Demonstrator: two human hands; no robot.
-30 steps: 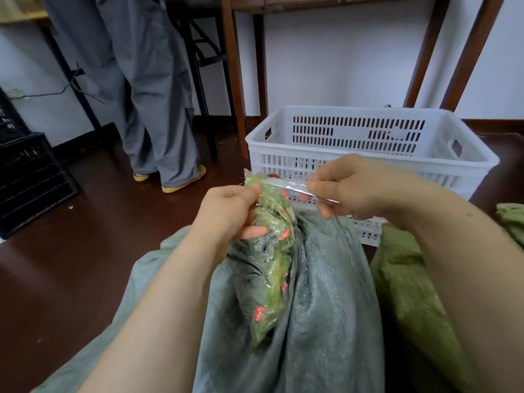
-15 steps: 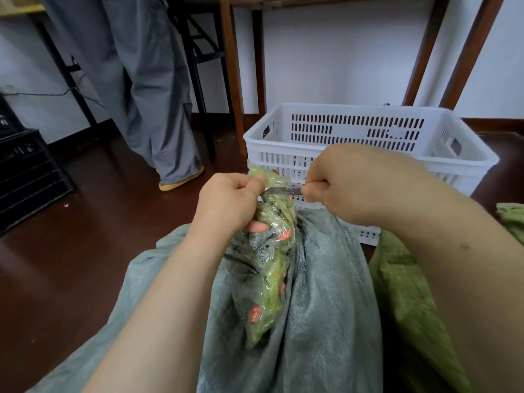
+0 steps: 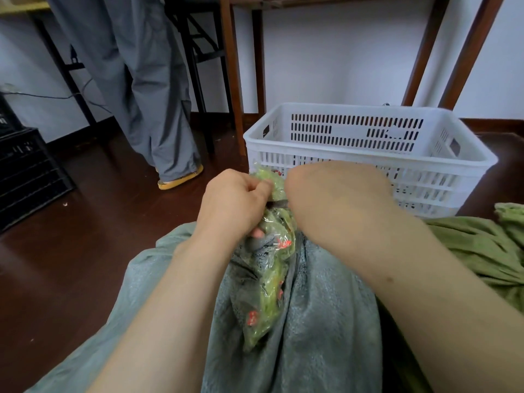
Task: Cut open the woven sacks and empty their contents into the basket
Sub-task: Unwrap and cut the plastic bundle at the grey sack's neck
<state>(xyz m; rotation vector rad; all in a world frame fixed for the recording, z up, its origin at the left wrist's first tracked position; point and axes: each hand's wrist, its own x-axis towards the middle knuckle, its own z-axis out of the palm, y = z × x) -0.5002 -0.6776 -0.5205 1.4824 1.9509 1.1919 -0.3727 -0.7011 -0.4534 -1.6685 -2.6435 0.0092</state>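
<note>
Black crates (image 3: 25, 171) stand at the far left on the dark wooden floor (image 3: 85, 251). Just right of them a second person stands in loose grey trousers (image 3: 136, 89), one yellow shoe (image 3: 181, 181) showing beside the legs of a wooden table (image 3: 231, 80). Lower down, a grey-green woven sack (image 3: 326, 321) lies across the wearer's lap. At its gathered neck the left hand (image 3: 235, 205) is closed in a fist, fingers clamped on a clear plastic bag (image 3: 269, 287) of green contents with red marks, which hangs down over the sack. Directly right of that, the right hand (image 3: 334, 194) is turned back-up against the top of the same bag; its fingers are curled under and hidden, so I cannot tell what they grip, though a dark sliver shows between the two hands. Behind the hands sits the white slotted basket (image 3: 368, 129) on the floor, close in front of the knees. A second, greener sack (image 3: 487, 251) lies crumpled at the right edge, below the basket.
</note>
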